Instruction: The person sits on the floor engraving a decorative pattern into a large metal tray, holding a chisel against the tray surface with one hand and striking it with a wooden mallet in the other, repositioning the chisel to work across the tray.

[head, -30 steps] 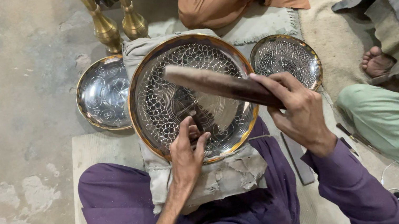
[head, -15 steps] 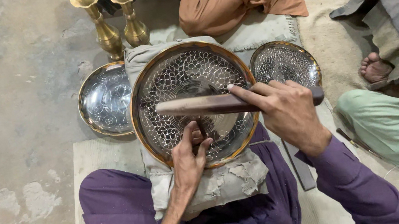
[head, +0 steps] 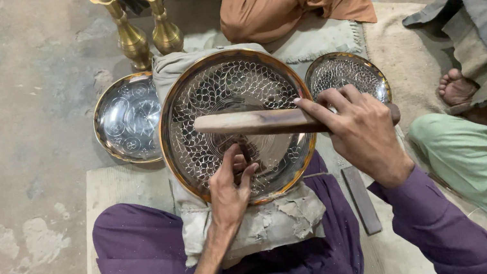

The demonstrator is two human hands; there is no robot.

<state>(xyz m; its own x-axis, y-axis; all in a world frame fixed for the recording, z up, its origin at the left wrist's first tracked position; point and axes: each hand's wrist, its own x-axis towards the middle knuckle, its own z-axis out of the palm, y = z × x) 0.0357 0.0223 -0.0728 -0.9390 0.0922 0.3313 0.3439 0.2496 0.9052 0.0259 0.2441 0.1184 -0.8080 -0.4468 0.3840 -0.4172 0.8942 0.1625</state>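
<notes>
Head view. Your left hand [head: 230, 188] is curled into a pinch around a small upright tool, most likely a chisel or punch, with its tip set on the large engraved metal plate [head: 235, 125] near that plate's lower middle. The tool itself is almost wholly covered by your fingers; its tip and shape cannot be made out. Your right hand [head: 363, 131] is wrapped closed around one end of a flat wooden mallet [head: 254, 122], which lies level across the plate above the left hand.

The plate rests on a worn cloth cushion [head: 257, 226] across your lap, tilted slightly toward you. The scale pattern fills the rim band; the centre is smoother.

Step in hand, as a judgement: chasing the pattern, mallet poised over the tool. The next move calls for a short, square blow on the tool's head while you keep the tip seated on its line.

At the mat's far edge stand two brass vases [head: 140, 19], a shallow plate [head: 127, 119] on the left and a smaller patterned plate [head: 348, 75] on the right. A flat bar [head: 362, 199] lies by your right knee. Other seated people are cut off at the top and right edges.
</notes>
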